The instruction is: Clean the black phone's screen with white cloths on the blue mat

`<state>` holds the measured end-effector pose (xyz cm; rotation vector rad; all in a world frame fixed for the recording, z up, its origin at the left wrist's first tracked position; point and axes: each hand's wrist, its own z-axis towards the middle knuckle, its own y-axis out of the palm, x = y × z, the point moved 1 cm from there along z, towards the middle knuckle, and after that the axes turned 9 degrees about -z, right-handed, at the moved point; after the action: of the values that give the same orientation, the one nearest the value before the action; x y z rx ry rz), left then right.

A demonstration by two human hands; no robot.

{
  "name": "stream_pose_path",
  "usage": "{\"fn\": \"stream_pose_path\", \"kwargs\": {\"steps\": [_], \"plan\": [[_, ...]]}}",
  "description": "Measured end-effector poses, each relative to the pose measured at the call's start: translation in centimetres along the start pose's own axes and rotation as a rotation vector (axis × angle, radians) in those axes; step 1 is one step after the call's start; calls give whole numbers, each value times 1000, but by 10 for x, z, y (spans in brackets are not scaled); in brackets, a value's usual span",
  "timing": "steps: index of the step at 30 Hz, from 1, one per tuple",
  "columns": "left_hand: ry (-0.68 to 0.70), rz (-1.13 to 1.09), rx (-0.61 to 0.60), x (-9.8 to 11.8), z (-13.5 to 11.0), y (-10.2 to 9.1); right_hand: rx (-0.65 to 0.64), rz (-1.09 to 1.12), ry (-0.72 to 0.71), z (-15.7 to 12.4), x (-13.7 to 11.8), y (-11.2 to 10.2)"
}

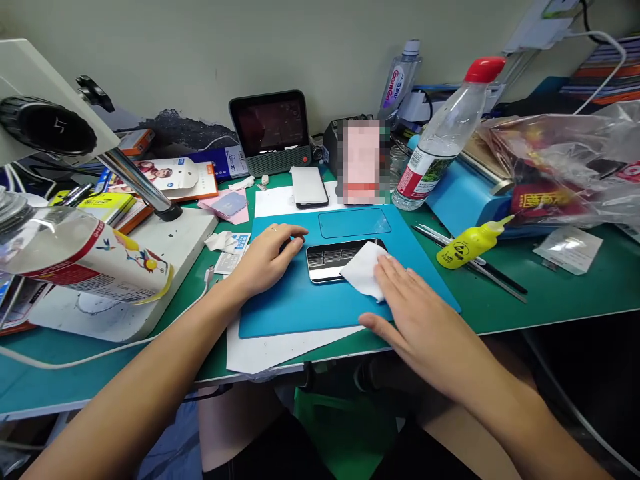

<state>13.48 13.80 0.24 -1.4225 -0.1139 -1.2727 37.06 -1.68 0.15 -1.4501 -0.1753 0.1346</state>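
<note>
A phone lies face up on a blue mat, its dark glossy screen reflecting light. Over its right part rests a white wipe. My right hand lies on the wipe with fingers stretched flat and the thumb spread apart, pressing it rather than gripping it. Just left of the phone, my left hand rests on the mat, empty, with fingers loosely bent and the thumb apart from the index finger. Behind the phone lies a clear, dark-edged screen protector.
Left stand a microscope base and a large bottle. At the back are a small display, another phone and a red-capped bottle. To the right lie a yellow squeeze bottle, tweezers and a plastic bag.
</note>
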Motion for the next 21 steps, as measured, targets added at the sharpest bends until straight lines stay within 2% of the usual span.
{"fn": "stream_pose_path", "kwargs": {"steps": [3,6,9,12,16,21], "plan": [[2,-5,2,0,1,2,-109,52,49,19,14,0],[-9,-17,19,0,2,3,-140,76,80,45,12,-3],[1,-24,33,1,3,3,-88,108,66,66,-12,-4],[18,-30,50,0,2,3,-71,153,-38,77,-51,-3],[18,-45,76,-1,2,0,-58,174,-116,77,-86,-2],[32,-33,84,0,1,-2,-64,124,-179,48,-78,-3]]}}
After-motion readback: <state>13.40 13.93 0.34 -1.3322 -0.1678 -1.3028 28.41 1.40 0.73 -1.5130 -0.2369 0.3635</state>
